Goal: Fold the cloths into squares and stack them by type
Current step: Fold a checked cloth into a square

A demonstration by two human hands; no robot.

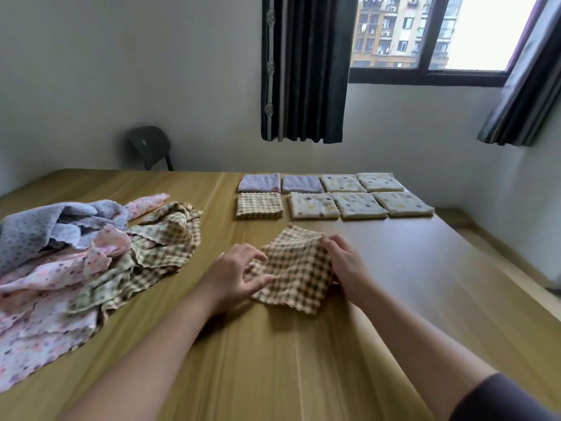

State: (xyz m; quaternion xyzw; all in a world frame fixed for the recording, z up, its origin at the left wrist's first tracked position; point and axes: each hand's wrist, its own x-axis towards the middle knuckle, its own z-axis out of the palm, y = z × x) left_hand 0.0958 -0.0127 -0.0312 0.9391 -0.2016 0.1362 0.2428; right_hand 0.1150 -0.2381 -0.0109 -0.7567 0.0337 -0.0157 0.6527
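A brown checked cloth [296, 268], partly folded, lies on the wooden table [273, 360] in front of me. My left hand [235, 273] touches its left edge with spread fingers. My right hand [344, 262] pinches its right edge near the top corner. Behind it lie folded squares: one brown checked [259, 205], two purple [302, 183], and several cream dotted ones [359, 205]. A heap of unfolded cloths [76, 253] in purple, pink and brown check covers the table's left side.
A dark chair [150, 147] stands behind the table's far left edge. Dark curtains [303, 68] hang beside a window [431, 31] at the back right. The table's right edge runs close to the wall.
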